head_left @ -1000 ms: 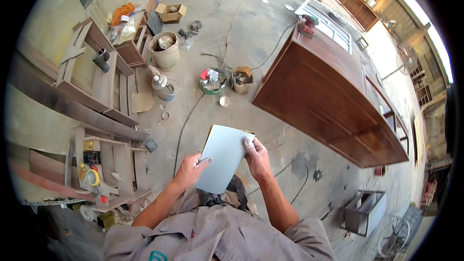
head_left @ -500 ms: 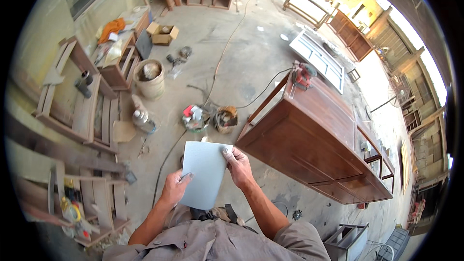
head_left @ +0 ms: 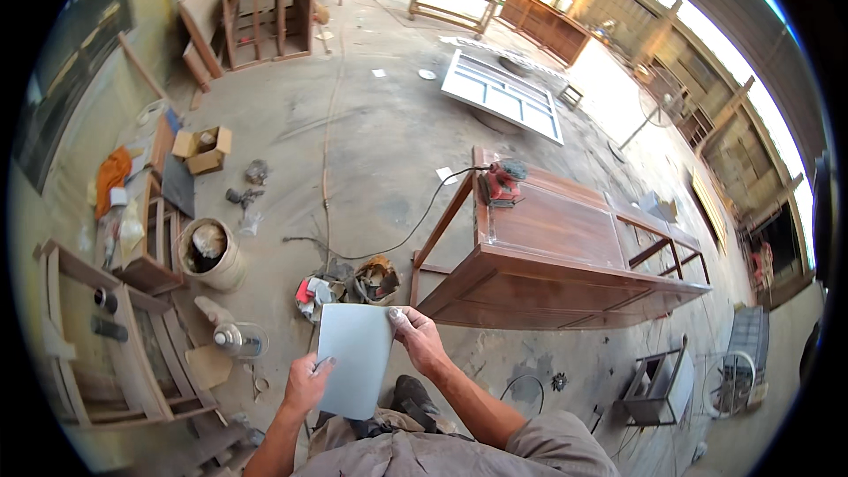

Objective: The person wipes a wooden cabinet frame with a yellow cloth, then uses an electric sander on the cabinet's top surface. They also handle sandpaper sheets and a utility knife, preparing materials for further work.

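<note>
A pale grey rectangular sheet [head_left: 355, 358], thin and slightly curved like sandpaper, is held in front of my body. My left hand [head_left: 306, 382] pinches its left edge near the bottom, thumb on the upper face. At its top right corner my right hand [head_left: 418, 338] has a grip, thumb on top and fingers tucked underneath; pale dust whitens the fingertips. To the right lies a brown wooden cabinet frame [head_left: 548, 252] with a red and black power sander [head_left: 503, 183] resting on it.
Beyond my hands stand an open bag [head_left: 377, 278] and a bag of scraps [head_left: 315, 293]. A bucket [head_left: 231, 269], a clear bottle [head_left: 240, 340] and wooden frames [head_left: 106, 344] are on the left. The sander's cable [head_left: 397, 247] crosses the floor. Further off lies a white panelled frame [head_left: 499, 95].
The view has tilted up and turned right, so the surroundings sit further left and more of the cabinet's top shows. Both hands keep their grip on the sheet, now lower in view.
</note>
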The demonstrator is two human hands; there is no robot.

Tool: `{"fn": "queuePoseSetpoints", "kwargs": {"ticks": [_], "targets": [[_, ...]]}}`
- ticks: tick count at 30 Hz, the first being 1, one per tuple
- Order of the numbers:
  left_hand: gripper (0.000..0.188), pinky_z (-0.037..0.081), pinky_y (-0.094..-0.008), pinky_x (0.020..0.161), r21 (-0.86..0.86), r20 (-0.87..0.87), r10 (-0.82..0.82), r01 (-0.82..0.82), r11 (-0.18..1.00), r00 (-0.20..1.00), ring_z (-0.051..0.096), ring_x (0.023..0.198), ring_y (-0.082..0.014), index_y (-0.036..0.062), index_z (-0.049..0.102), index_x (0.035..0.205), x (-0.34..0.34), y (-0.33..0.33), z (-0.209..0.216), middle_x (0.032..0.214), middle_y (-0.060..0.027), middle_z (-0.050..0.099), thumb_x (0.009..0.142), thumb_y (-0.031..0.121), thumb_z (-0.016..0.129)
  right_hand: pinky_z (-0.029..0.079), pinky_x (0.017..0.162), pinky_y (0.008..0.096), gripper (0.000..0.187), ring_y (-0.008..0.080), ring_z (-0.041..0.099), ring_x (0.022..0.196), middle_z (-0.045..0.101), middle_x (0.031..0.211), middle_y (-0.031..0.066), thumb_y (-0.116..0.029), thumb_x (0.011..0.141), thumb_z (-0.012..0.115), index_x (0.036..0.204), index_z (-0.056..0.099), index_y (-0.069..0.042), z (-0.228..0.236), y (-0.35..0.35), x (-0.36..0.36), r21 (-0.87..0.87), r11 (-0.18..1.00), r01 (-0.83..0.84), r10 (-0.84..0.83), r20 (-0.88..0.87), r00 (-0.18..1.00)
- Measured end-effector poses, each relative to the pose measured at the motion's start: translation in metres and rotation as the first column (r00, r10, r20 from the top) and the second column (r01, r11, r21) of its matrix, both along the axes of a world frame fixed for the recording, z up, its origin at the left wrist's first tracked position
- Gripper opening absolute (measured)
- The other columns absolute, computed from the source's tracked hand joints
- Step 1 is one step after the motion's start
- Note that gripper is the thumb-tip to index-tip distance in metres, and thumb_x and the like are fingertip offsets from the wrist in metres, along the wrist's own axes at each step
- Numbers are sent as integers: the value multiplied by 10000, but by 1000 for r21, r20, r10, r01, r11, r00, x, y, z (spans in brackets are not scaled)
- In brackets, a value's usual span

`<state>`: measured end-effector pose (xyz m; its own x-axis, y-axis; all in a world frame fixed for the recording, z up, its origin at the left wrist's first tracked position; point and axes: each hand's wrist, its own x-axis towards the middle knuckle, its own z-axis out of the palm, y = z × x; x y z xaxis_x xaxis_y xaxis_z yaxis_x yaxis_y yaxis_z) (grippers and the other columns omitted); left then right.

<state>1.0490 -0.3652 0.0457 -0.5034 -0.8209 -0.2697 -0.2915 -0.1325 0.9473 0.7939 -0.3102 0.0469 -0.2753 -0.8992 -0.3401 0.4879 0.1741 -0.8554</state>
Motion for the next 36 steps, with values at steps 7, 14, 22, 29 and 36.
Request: {"fn": "queuePoseSetpoints", "kwargs": {"ticks": [7, 14, 22, 29, 36], "targets": [[206, 460, -271, 647, 14, -3, 101, -101, 995, 995, 529, 725, -61, -38, 698, 1029, -17, -48, 14, 790, -16, 664, 964, 146, 631, 488, 865, 275, 346, 92, 603, 945, 673, 1026, 5, -331, 1002, 629, 1177, 663, -35, 14, -60, -10, 3, 998, -61, 61, -26, 998], [181, 463, -255, 680, -18, -20, 262, -263, 965, 965, 545, 757, -69, -55, 687, 1009, -37, -89, 29, 830, -18, 672, 959, 110, 633, 462, 755, 245, 388, 49, 571, 826, 681, 910, -32, -414, 986, 640, 1079, 716, -45, 12, -124, -24, 22, 956, -293, 294, -63, 954], [242, 508, -288, 756, 65, -131, 385, -380, 923, 913, 614, 848, -131, -70, 626, 1134, -79, -126, 21, 1014, -83, 673, 987, 120, 595, 439, 747, 262, 439, 59, 527, 817, 630, 857, -31, -441, 997, 607, 1009, 727, -19, -19, -181, -81, -20, 855, -518, 504, -204, 839], [292, 514, -285, 774, 65, -31, 348, -346, 936, 937, 622, 884, -146, -89, 591, 1188, -116, -164, 29, 1041, -106, 671, 1001, 135, 580, 456, 720, 265, 376, 64, 522, 788, 614, 816, -27, -385, 999, 623, 945, 703, -21, -23, -186, -120, -128, 846, -517, 516, -46, 855], [351, 529, -300, 777, 55, 79, 312, -317, 947, 947, 641, 887, -178, -80, 573, 1225, -141, -186, 45, 1059, -131, 664, 1008, 196, 579, 460, 676, 274, 388, 71, 528, 753, 590, 780, -21, -383, 1001, 618, 931, 675, -6, -35, -190, -124, -192, 877, -441, 444, -27, 895]]}}
